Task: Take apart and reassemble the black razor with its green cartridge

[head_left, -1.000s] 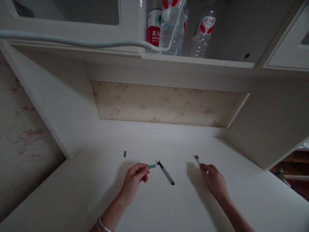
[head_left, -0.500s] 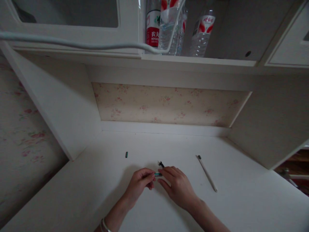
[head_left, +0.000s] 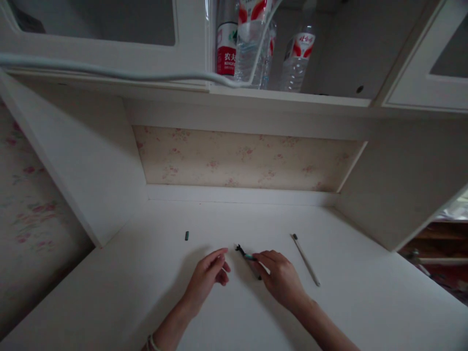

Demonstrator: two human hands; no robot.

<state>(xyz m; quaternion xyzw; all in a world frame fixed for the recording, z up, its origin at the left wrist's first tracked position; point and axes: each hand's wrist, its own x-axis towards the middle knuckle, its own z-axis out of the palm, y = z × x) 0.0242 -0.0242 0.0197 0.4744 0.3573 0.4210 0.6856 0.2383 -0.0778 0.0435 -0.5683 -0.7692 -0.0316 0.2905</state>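
Observation:
My right hand point(head_left: 280, 276) pinches a small green piece point(head_left: 250, 257) at its fingertips, just over the black pen body point(head_left: 241, 251) lying on the white desk point(head_left: 237, 312). My left hand point(head_left: 207, 277) hovers beside it with fingers loosely apart and nothing in them. A thin white rod with a dark tip point(head_left: 305, 260) lies to the right of my right hand. A small green cap point(head_left: 186, 236) lies apart on the desk, to the left.
White cabinet walls close the desk in on the left point(head_left: 91, 156) and right point(head_left: 409, 185), with a floral back panel point(head_left: 241, 158). Overhead, a shelf holds water bottles point(head_left: 252, 39), and a white cable point(head_left: 109, 73) runs along its edge.
My right hand left the white rod on the desk and moved left to the pen. The green piece passed from my left hand to my right. My left hand opened.

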